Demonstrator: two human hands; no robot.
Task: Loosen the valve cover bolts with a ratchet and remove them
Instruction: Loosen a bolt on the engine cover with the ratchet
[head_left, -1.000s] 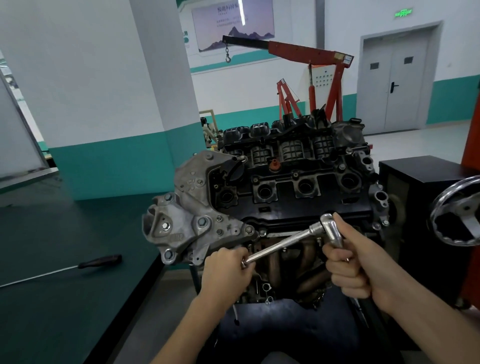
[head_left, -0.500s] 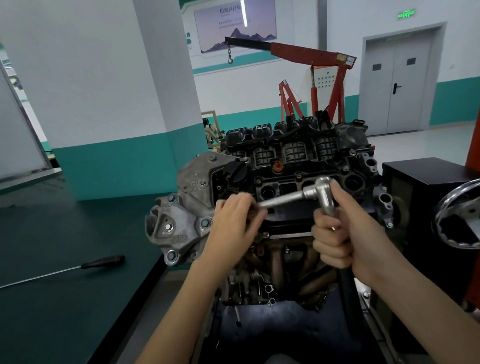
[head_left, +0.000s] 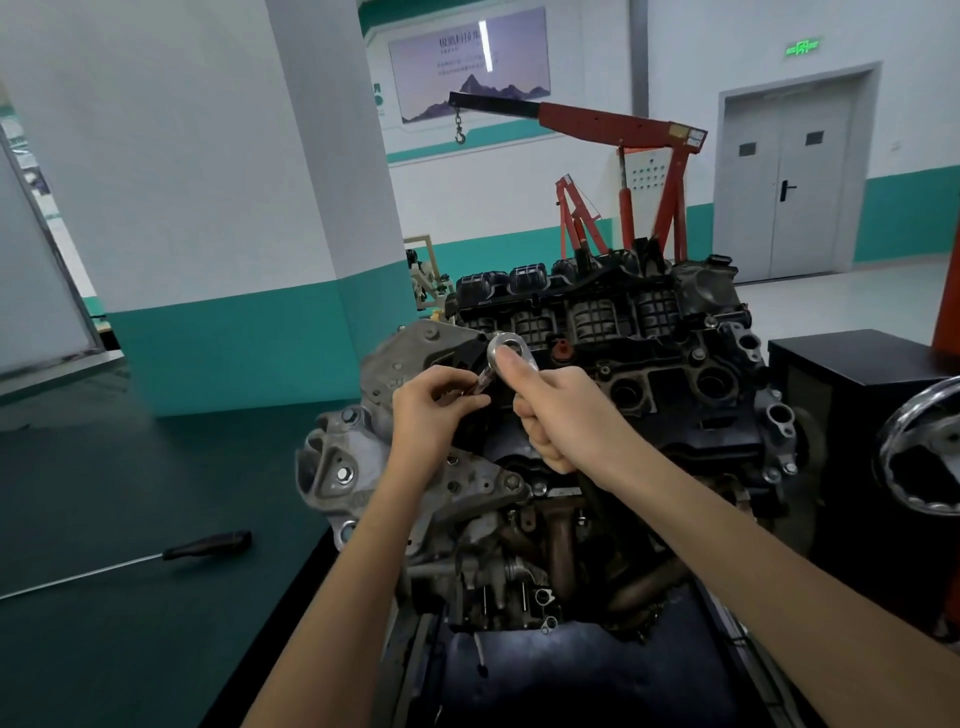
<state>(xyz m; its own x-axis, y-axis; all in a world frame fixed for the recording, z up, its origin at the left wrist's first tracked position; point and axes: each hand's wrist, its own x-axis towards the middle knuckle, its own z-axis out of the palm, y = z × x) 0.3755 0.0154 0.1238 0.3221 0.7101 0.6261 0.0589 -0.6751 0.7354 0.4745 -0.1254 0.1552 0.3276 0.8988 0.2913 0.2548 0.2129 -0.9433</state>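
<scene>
Engine (head_left: 675, 400) at centre, screwdriver (head_left: 208, 543) on bench (head_left: 104, 654) to its left, hoist (head_left: 623, 122) behind.

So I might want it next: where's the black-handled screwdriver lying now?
Head view, lower left: the screwdriver lies on the dark green bench, left of the engine.

White/teal walls (head_left: 171, 156) (grey dbl door (head_left: 795, 176))

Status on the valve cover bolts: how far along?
Done: nothing visibly removed; valve cover sits on the engine. In hand: right hand grips the ratchet, left hand pinches its extension at the cover's left end. Left: how many remain, cannot tell.
</scene>
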